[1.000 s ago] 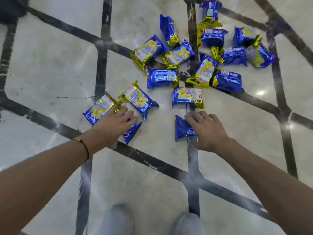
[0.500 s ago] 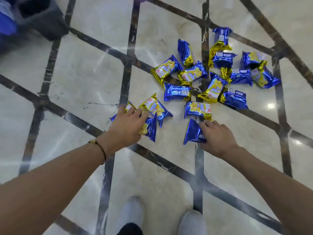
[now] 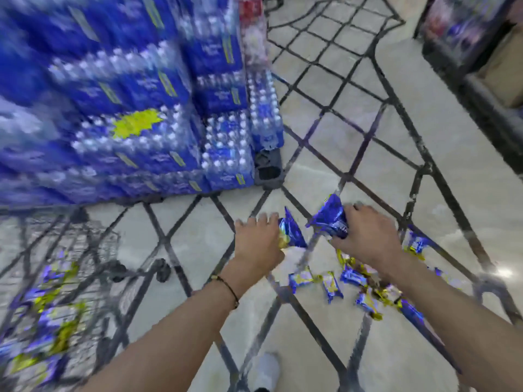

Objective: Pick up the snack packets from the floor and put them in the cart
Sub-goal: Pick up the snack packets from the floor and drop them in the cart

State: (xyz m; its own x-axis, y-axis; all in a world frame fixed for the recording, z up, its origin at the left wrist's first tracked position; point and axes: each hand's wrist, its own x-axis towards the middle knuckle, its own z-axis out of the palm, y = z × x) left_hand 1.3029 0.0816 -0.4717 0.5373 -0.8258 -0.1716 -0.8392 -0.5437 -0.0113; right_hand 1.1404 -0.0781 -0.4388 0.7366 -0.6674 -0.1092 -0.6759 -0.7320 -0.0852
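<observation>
My left hand (image 3: 259, 239) is closed on blue and gold snack packets (image 3: 291, 232), lifted off the floor. My right hand (image 3: 365, 236) grips another blue packet (image 3: 329, 217), also raised. Several more blue and gold packets (image 3: 331, 284) lie on the marble floor below and to the right of my hands. The wire cart (image 3: 93, 250) stands at the lower left, blurred, with several packets (image 3: 53, 321) inside it. The whole view is smeared by motion.
A tall stack of blue shrink-wrapped water bottle packs (image 3: 135, 108) stands on a pallet at upper left. A dark shelf unit (image 3: 481, 66) runs along the upper right. My shoe (image 3: 266, 369) shows at the bottom edge.
Both hands have lifted packets off the floor. The view has swung up and left, bringing the cart and the bottle stack into sight.
</observation>
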